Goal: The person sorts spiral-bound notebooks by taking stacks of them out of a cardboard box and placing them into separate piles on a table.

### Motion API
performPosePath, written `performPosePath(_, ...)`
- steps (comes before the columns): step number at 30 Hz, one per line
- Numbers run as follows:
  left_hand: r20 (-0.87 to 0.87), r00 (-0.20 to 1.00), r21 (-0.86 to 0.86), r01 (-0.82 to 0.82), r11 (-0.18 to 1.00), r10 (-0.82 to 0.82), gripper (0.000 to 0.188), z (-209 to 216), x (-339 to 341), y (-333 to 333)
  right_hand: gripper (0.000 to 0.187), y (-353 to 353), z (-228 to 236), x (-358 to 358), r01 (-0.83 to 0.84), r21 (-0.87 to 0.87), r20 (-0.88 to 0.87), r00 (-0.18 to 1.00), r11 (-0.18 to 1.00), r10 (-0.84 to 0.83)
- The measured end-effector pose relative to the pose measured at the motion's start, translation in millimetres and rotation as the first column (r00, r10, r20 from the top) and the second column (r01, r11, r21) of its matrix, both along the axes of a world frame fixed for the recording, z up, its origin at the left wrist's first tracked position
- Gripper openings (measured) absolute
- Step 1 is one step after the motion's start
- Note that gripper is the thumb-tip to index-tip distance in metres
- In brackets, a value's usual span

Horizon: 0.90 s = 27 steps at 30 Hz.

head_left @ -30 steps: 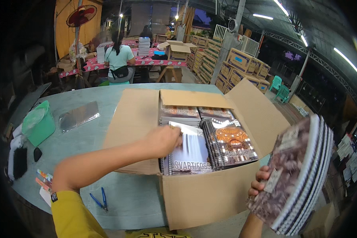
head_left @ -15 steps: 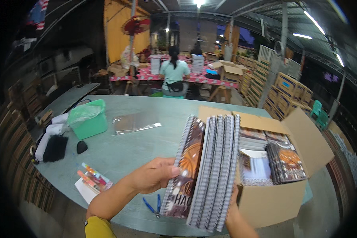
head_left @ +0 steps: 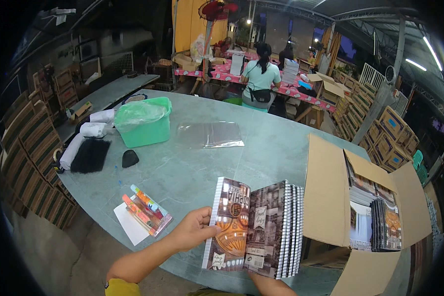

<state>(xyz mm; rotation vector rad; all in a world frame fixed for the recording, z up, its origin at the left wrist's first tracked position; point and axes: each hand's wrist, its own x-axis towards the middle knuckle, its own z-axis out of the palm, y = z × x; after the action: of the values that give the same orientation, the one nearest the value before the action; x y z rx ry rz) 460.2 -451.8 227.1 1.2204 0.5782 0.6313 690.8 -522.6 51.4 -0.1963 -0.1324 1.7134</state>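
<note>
In front of me a brown-covered spiral notebook (head_left: pixel 228 232) is tilted, its left edge pinched between the thumb and fingers of my left hand (head_left: pixel 195 231). Directly right of it stands a stack of spiral notebooks (head_left: pixel 266 224), a dark photo cover facing out and several white wire spines fanned along its right side. My right hand is beneath this stack and its fingers are hidden; only the wrist and forearm (head_left: pixel 271 285) show. To the right, an open cardboard box (head_left: pixel 327 190) holds more notebooks (head_left: pixel 375 222) with similar covers.
On the green table (head_left: pixel 182 182) are a mint-green bin (head_left: pixel 144 123) with a plastic liner, clear plastic sheets (head_left: pixel 209 134), a black lump (head_left: pixel 129 158), black-and-white cloth rolls (head_left: pixel 90 154) and packs of colourful pens (head_left: pixel 145 209). A seated person (head_left: pixel 260 79) works at a pink-covered table beyond.
My view has swung, so the scene sits further left and lower box flaps show. The stack has turned from spines facing me to its cover showing. The blue-handled pliers are out of sight.
</note>
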Motion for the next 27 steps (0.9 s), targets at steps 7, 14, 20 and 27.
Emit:
performPosePath(7, -0.091, 0.994, -0.235, -0.073, 0.969, 0.053, 0.054, -63, 44, 65, 0.053, 53, 8, 47, -0.064, -0.081, 0.438, 0.894, 0.995, 0.093)
performPosePath(14, -0.21, 0.977, -0.379, -0.106, 0.919, 0.026, 0.078, -169, 120, 169, 0.049, 139, -37, 90, 0.159, -0.401, 0.63, 0.762, 0.902, 0.146)
performPosePath(20, -0.642, 0.725, 0.264, -0.096, 0.96, 0.249, 0.083, -247, 132, 200, 0.061, 149, -42, 96, 0.451, -0.232, 0.827, -0.375, 0.862, 0.418)
performPosePath(27, -0.497, 0.661, 0.652, -0.143, 0.744, 0.563, 0.085, -194, 148, 212, 0.043, 63, -27, 48, 0.385, 0.234, 0.916, -0.396, 0.893, -0.069)
